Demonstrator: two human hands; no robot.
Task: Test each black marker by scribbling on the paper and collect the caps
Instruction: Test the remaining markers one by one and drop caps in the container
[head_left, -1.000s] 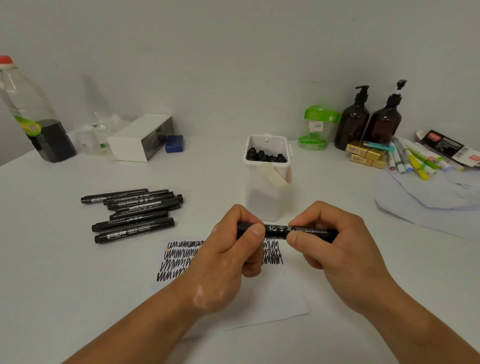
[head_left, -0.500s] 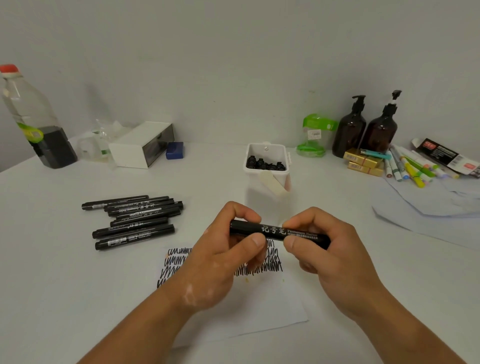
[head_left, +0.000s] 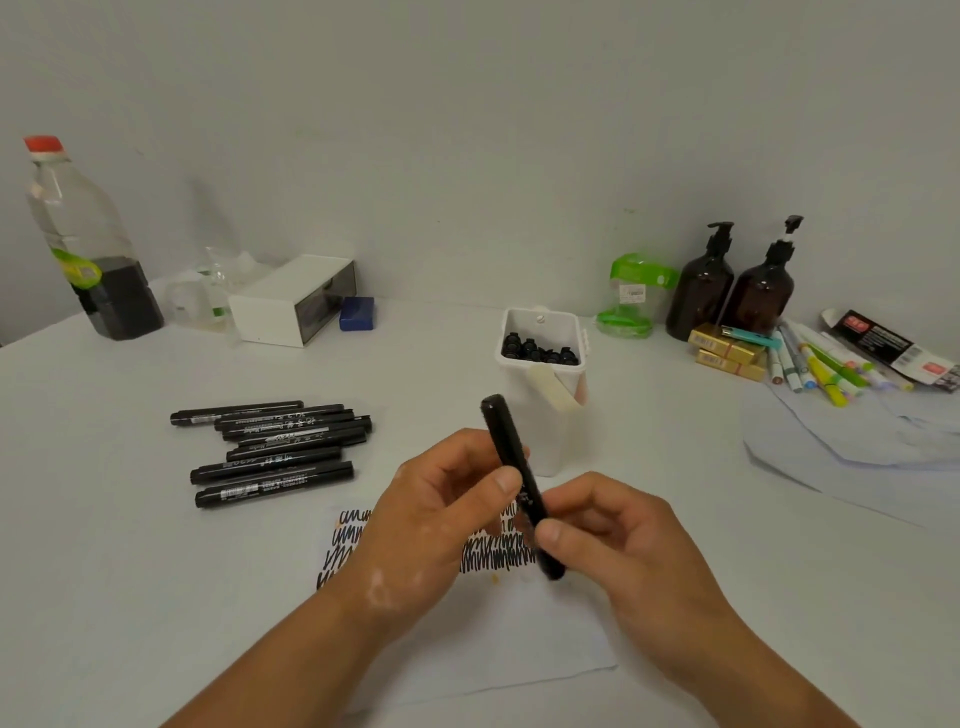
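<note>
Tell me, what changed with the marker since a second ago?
The marker swung from lying sideways to nearly upright, its far end now pointing up toward the tub. The left hand and right hand still pinch it, as before. The spare markers, the paper and the caps in the tub stayed put.

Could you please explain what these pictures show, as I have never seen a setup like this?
There is no machine here: a person wears a camera on the head, looking down at their bare hands. The left hand and the right hand both pinch one black marker, tilted above a sheet of paper bearing black scribbles. On the table, to the left, lies a pile of black markers; behind the hands stands a white tub holding black caps. Two brown pump bottles and coloured pens sit far right.
</note>
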